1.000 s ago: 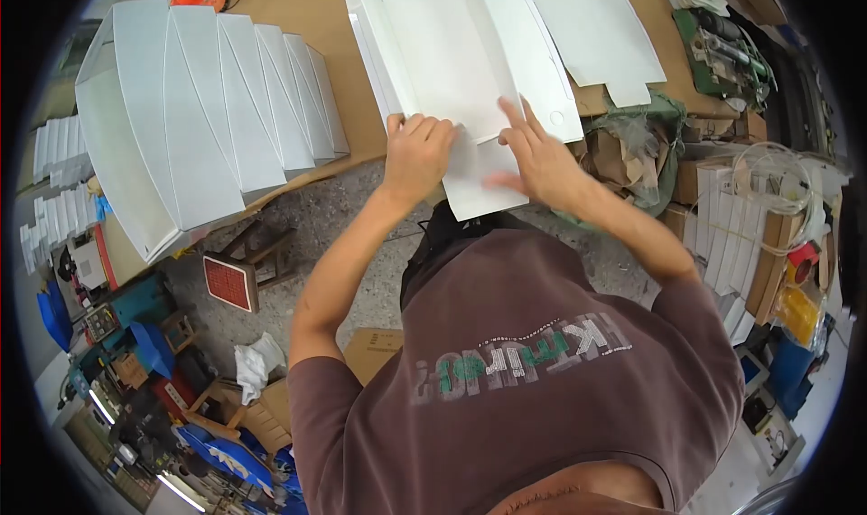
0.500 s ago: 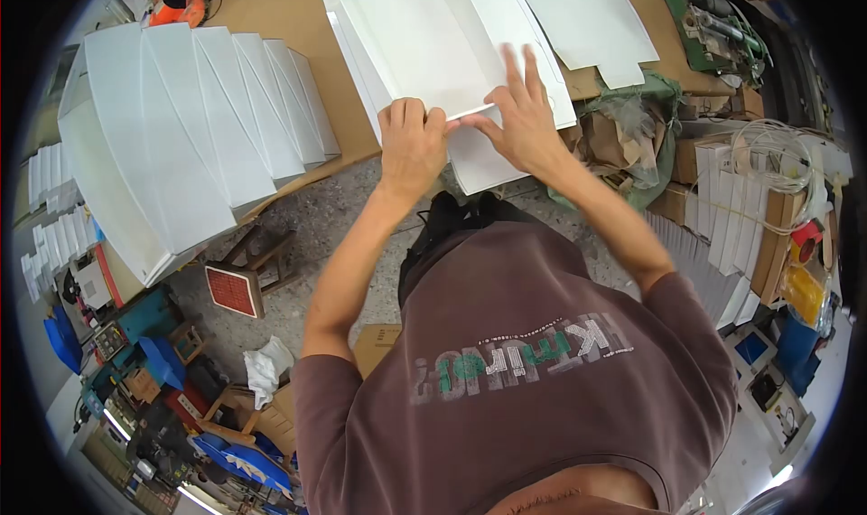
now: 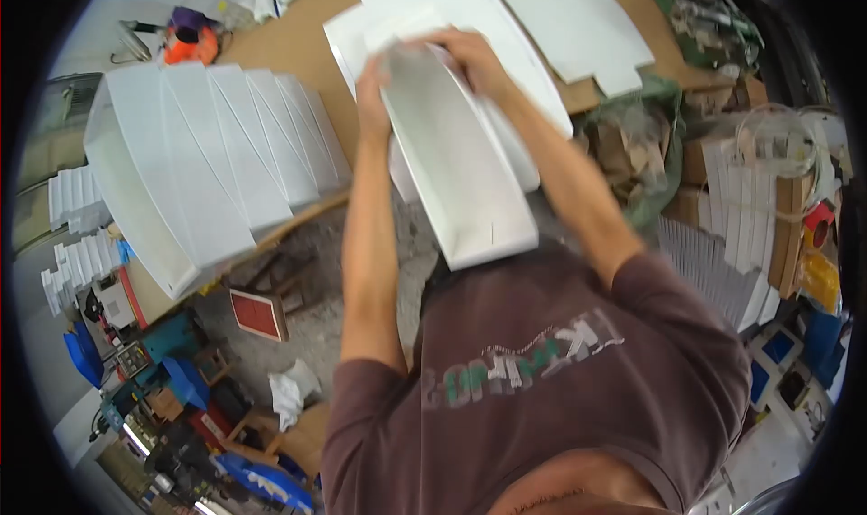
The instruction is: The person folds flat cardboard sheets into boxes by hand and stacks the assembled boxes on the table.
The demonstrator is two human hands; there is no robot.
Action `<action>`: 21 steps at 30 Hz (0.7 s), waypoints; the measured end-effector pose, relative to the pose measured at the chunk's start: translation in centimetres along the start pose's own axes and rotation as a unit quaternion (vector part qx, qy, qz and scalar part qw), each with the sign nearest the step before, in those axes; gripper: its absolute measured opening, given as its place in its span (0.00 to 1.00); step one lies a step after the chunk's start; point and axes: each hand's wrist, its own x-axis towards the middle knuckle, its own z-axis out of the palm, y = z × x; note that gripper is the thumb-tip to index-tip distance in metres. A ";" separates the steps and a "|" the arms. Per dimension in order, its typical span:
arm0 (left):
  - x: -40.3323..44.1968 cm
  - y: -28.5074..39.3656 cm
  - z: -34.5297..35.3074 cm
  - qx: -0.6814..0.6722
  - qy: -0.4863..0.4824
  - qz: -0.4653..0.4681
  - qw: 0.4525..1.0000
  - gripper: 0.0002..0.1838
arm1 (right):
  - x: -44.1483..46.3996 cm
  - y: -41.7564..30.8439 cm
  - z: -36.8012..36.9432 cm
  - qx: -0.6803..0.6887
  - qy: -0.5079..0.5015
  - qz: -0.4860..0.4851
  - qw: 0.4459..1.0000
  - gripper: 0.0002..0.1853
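A long white open box [image 3: 461,163] stretches from the table edge back to the person's waist, its near end folded up. My left hand [image 3: 372,95] grips the far end of this box on its left side. On the right side of that far end, my right hand [image 3: 465,56] has its fingers curled over the rim. Both hands are slightly blurred, and some fingertips are hidden by the box. Flat white cut sheets [image 3: 519,54] lie under and behind the box on the brown table [image 3: 321,68].
Finished-looking white boxes [image 3: 217,145] stand in a leaning row at the left. Another flat white sheet [image 3: 578,27] lies at the back right. A green bag [image 3: 664,145] hangs by the table's right edge. A red-topped stool [image 3: 258,314] stands on the floor below.
The white piece between my hands is now a raised box, turned with its long body toward the person. Both hands have moved up and forward to its far end.
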 end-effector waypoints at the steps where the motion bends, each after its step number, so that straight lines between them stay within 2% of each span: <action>1: -0.9 3.2 0.4 -0.082 -0.066 0.050 0.993 0.25 | -1.7 -3.2 0.4 0.040 0.030 -0.057 0.997 0.23; 2: -1.7 5.4 0.5 -0.044 -0.071 0.135 0.987 0.23 | -3.3 -5.7 0.1 0.060 0.035 -0.115 0.991 0.25; 3: -2.7 7.1 0.7 -0.005 -0.075 0.214 0.974 0.22 | -4.0 -7.3 -0.4 0.080 0.009 -0.168 0.983 0.19; 5: -3.9 8.0 1.3 -0.036 -0.036 0.260 0.964 0.20 | -3.9 -9.4 -0.1 0.105 0.026 -0.160 0.981 0.20; 6: -3.3 7.9 1.7 -0.106 0.007 0.246 0.963 0.20 | -3.1 -9.8 -0.4 0.112 0.036 -0.161 0.980 0.21; 8: -1.9 7.4 2.0 -0.154 0.051 0.204 0.965 0.24 | -1.5 -9.2 -0.8 0.129 0.058 -0.157 0.977 0.27; 9: -1.3 6.7 2.1 -0.133 0.055 0.172 0.974 0.28 | -0.6 -7.8 -0.9 0.140 0.070 -0.150 0.976 0.30; 10: -0.5 6.0 1.8 -0.111 0.060 0.139 0.982 0.32 | 0.2 -6.6 -1.9 0.084 0.031 -0.050 0.995 0.35; 11: 0.5 4.9 1.1 0.003 -0.023 0.111 0.994 0.32 | 1.0 -5.2 -2.8 0.018 -0.019 0.046 0.999 0.40; 12: 1.9 3.7 0.0 0.117 -0.103 0.076 0.985 0.33 | 2.8 -2.8 -3.3 -0.065 -0.089 0.076 0.991 0.39; 13: 2.7 3.2 -0.4 0.237 -0.168 0.039 0.956 0.33 | 4.3 0.3 -3.5 -0.145 -0.156 0.111 0.971 0.38; 14: 3.5 2.8 -0.7 0.354 -0.240 0.020 0.904 0.34 | 5.0 1.0 -3.6 -0.224 -0.218 0.089 0.946 0.36; 15: 4.7 2.9 -0.4 0.471 -0.289 0.010 0.833 0.36 | 5.6 1.1 -3.6 -0.298 -0.276 0.057 0.912 0.35; 16: 5.4 2.8 -0.2 0.579 -0.335 -0.002 0.743 0.38 | 6.0 1.4 -3.8 -0.363 -0.322 -0.031 0.874 0.34; 17: 4.0 2.2 0.8 0.652 -0.267 0.003 0.710 0.34 | 6.0 1.3 -3.8 -0.420 -0.361 -0.115 0.825 0.33; 18: 4.2 1.5 0.8 0.643 -0.292 -0.018 0.707 0.32 | 8.1 -0.6 -3.8 -0.358 -0.459 -0.002 0.813 0.31; 19: 5.4 1.1 1.1 0.633 -0.312 -0.036 0.707 0.30 | 7.9 -1.1 -1.1 -0.515 -0.424 0.039 0.744 0.31; 20: 6.7 0.9 1.3 0.624 -0.327 -0.051 0.708 0.29 | 7.5 -1.7 0.9 -0.659 -0.373 0.070 0.649 0.31; 21: 7.8 1.9 0.9 0.654 -0.408 -0.011 0.637 0.19 | 6.9 -1.7 0.7 -0.623 -0.343 0.041 0.701 0.27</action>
